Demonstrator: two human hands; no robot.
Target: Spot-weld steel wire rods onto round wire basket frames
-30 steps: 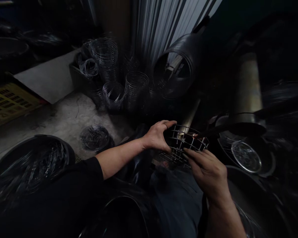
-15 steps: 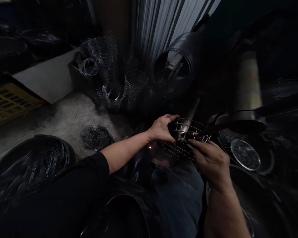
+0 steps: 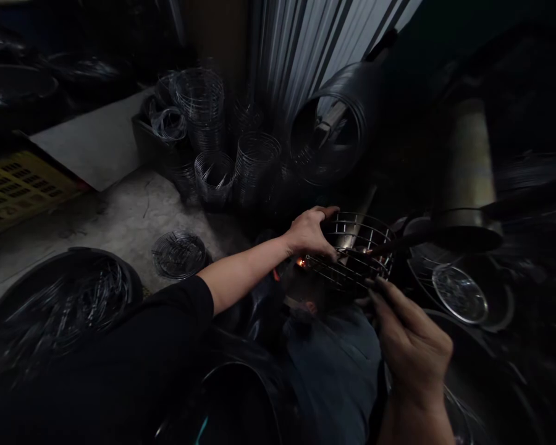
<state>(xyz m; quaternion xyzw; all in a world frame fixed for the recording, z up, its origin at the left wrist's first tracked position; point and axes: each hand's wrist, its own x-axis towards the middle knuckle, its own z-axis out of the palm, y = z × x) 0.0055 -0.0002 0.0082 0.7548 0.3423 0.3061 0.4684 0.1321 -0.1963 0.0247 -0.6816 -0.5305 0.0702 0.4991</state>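
My left hand [image 3: 311, 233] grips the left side of a round wire basket [image 3: 385, 240], with fingers over the far rim and thumb at the near side. The basket is tilted, and a dark metal arm [image 3: 410, 241] reaches into it from the right. My right hand [image 3: 410, 330] is closed in a pinch at the basket's near right edge. What its fingertips hold is too dark to make out. A small orange glow [image 3: 301, 262] shows just below my left hand.
Stacked wire rings [image 3: 258, 154] and a large wire coil [image 3: 370, 117] stand behind. On the left are a tub of wire pieces [image 3: 136, 278], a small wire basket [image 3: 178, 253] and a yellow crate [image 3: 23, 188]. A thick pale cylinder [image 3: 470, 154] and a shiny round bowl [image 3: 458, 293] are at right.
My right hand has drawn back down and right, now pinching at the basket's near edge. The basket has turned, showing more of its mesh. The orange glow is larger.
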